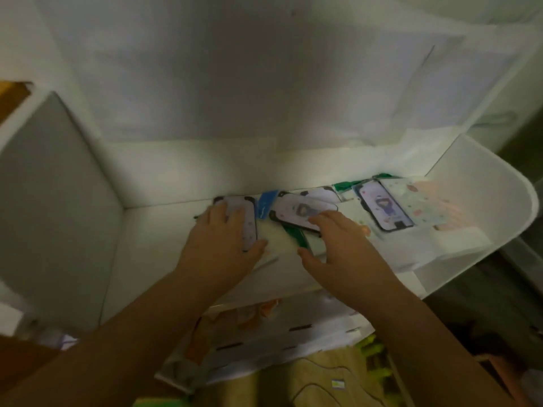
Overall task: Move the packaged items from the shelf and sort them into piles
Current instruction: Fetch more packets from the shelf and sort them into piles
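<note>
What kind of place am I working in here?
Probably a stockroom or a home storage corner: a white shelf holds packaged phone cases, more packets are piled below, and both hands, left and right, reach in.

Dim, blurry, warped at edges.

We see a white plastic shelf (pixel 484 183), flat packets printed with cartoon figures (pixel 382 205), and blue (pixel 266 205) and green tabs (pixel 348 185).
</note>
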### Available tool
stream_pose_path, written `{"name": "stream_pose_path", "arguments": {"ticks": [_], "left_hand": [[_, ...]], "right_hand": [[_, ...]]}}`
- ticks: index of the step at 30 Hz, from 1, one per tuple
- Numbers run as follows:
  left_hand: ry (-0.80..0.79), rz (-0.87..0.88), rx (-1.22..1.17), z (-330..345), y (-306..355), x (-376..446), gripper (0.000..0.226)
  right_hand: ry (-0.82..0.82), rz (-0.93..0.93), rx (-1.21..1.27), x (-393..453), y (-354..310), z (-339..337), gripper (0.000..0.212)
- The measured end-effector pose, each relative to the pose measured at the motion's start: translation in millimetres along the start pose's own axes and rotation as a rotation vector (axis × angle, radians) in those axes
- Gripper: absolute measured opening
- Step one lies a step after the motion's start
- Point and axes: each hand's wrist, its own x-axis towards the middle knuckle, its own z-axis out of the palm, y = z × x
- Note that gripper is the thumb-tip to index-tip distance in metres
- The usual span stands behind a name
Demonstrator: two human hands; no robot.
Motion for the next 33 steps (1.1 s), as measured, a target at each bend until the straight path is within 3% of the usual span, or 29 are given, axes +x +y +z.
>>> {"name": "stream_pose_path", "arguments": {"ticks": [7, 11, 20, 25, 30, 33], "left_hand": [[-0.122, -0.195, 0.153, 26, 13, 31, 0.086], [-0.082, -0.353, 0.168, 28, 14, 28, 0.095], [-0.119, -0.628, -0.061, 8, -7, 24, 0.125], [0.116, -0.638, -0.415, 5, -17, 7, 0.09], [0.264, -0.661, -0.648, 2, -25, -17, 0.043], [0.331, -0.717, -0.871, -8, -21, -31, 0.04]], "right_hand": [[-0.044, -0.111, 0.026, 19, 28, -2, 0.059], [-0.073, -0.174, 0.027, 22, 41, -3, 0.062], [-0.126, -0.238, 0.086, 21, 54, -3, 0.057], [-0.204, -0.244, 0.226, 20, 51, -1, 0.052], [-0.309, -0.242, 0.234, 27, 37, 1, 0.062], [-0.458, -0.194, 0.156, 32, 23, 10, 0.066]]}}
